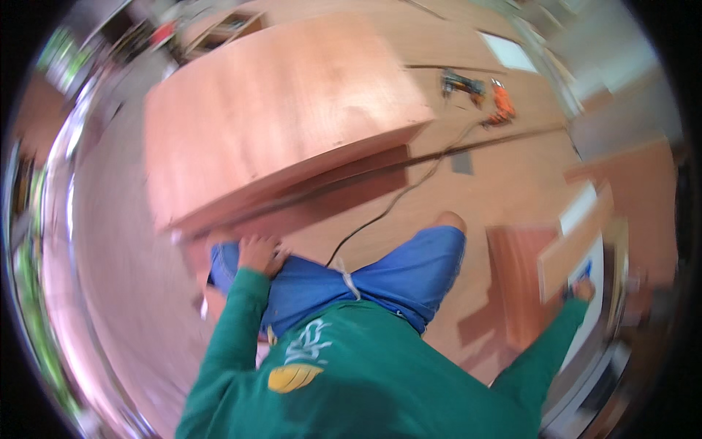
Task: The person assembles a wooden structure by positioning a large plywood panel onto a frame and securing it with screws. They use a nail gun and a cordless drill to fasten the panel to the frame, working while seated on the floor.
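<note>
My left hand (262, 254) lies on my left thigh, over the blue shorts (311, 282), with its fingers stretched out and nothing in it. Far to the right, my right hand (583, 290) reaches among leaning boards, closed around something small, dark and blue that is too blurred to name. Beside that hand stand a light wooden panel (574, 249) and a reddish-brown board (515, 282). In front of my legs sits a large wooden box-like piece (285, 117), its broad reddish face up and its near edge close to my left knee.
An orange power tool (501, 106) and a dark power tool (462, 86) lie on the wooden floor beyond the large piece. A black cord (395, 201) runs from there toward my legs. A white sheet (508, 51) lies at the far right, and a small grey patch (461, 162) nearer.
</note>
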{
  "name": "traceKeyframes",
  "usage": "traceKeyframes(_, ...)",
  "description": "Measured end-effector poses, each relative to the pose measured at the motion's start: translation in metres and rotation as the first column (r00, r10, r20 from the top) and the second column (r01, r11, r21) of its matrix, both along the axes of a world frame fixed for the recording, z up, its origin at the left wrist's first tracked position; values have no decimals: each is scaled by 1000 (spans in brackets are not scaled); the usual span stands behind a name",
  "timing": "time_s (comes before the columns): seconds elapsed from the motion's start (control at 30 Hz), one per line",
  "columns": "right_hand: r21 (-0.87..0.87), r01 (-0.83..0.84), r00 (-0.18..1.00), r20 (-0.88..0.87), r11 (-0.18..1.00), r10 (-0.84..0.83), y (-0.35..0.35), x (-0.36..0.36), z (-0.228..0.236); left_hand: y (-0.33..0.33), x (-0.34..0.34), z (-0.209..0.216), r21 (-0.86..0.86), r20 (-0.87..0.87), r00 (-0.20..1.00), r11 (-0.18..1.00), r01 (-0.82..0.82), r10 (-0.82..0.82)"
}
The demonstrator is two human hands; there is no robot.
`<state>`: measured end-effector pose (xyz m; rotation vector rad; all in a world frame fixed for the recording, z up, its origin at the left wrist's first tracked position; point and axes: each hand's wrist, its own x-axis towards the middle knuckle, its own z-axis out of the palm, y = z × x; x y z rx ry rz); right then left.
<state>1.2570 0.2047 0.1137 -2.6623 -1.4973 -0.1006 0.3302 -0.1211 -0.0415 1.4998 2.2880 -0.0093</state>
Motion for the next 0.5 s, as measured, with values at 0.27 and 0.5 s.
traceKeyframes(0.27, 366, 207, 961, -248, 907, -120, 71, 76, -27, -2, 14, 22, -161, -83, 997, 987, -4, -10)
traceKeyframes(0.5, 187, 245, 900, -408, 951, -152, 121, 93, -37, -6, 15, 23, -181, -52, 996, 980, -79, 70)
